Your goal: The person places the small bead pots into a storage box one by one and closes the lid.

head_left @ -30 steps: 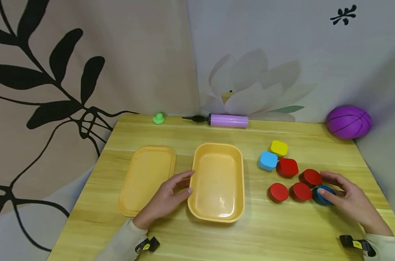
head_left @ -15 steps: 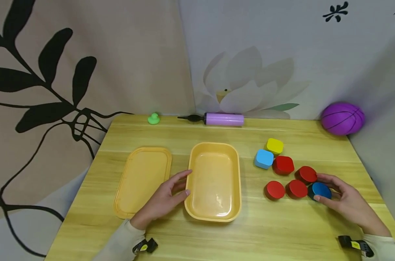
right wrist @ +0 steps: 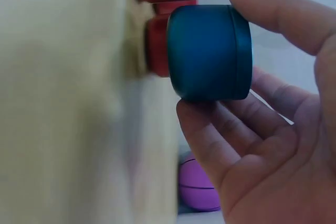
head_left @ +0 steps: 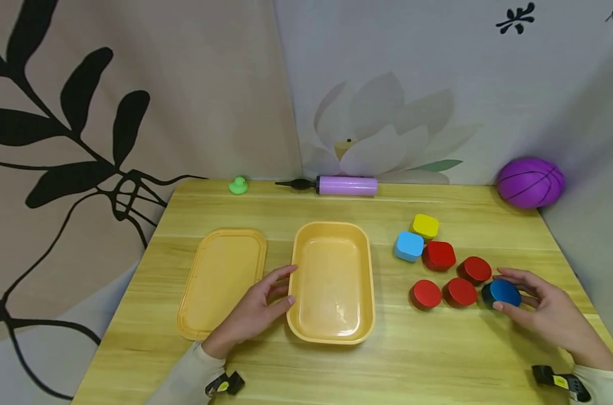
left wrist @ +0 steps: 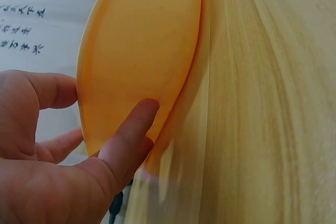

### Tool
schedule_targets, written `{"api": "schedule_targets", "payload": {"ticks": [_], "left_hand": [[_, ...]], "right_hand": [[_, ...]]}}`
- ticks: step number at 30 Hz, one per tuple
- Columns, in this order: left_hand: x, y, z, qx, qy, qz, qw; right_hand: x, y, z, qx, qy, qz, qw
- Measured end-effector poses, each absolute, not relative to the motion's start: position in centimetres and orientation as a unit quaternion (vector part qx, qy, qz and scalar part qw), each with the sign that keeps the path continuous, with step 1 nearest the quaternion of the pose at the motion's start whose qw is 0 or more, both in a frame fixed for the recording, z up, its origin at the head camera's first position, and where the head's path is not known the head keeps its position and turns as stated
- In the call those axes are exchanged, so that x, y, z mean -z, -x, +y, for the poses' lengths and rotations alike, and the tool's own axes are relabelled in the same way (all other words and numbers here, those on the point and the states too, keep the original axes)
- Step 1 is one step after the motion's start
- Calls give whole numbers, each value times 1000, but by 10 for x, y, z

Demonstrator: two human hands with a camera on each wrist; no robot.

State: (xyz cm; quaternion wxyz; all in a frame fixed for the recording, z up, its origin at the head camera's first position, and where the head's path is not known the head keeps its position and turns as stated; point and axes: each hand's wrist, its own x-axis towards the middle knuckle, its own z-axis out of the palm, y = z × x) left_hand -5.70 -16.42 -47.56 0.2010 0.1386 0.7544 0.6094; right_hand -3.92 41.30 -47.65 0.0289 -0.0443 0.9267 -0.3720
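My right hand (head_left: 549, 306) pinches a blue round tin (right wrist: 207, 53) between thumb and fingers. In the right wrist view the tin shows a lid seam and stands sideways, with red tins behind it. Three round red tins, the nearest a red tin (head_left: 460, 292), stand just left of it in the head view. My left hand (head_left: 258, 309) touches the left side of a yellow-orange plastic box (head_left: 330, 337), fingertips and thumb spread along its wall. The left wrist view shows that outer wall (left wrist: 139, 45) close up.
Left of the box lies its matching flat lid (head_left: 222, 281). Beyond the red tins sit square-cornered tins: red (head_left: 439, 256), light blue (head_left: 409, 246) and yellow (head_left: 425, 226). Along the back are a green duck (head_left: 238, 185), a purple hand pump (head_left: 347, 185) and a purple ball (head_left: 531, 183).
My right hand has drawn the blue tin a little to the right, opening a gap from the red tins. The left hand stays at the box. The head view has shifted slightly.
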Motion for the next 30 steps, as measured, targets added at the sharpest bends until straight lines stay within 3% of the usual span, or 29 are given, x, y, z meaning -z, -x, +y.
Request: {"api": "schedule_targets", "payload": {"ticks": [8,30], "left_hand": [[473,56,-166,-616,-123,752,201],[476,59,-164,-615,-129,749,210]], "right_hand": [[450,50,394,369,75,926,-21],[411,99,304,468,205,860,15]]}}
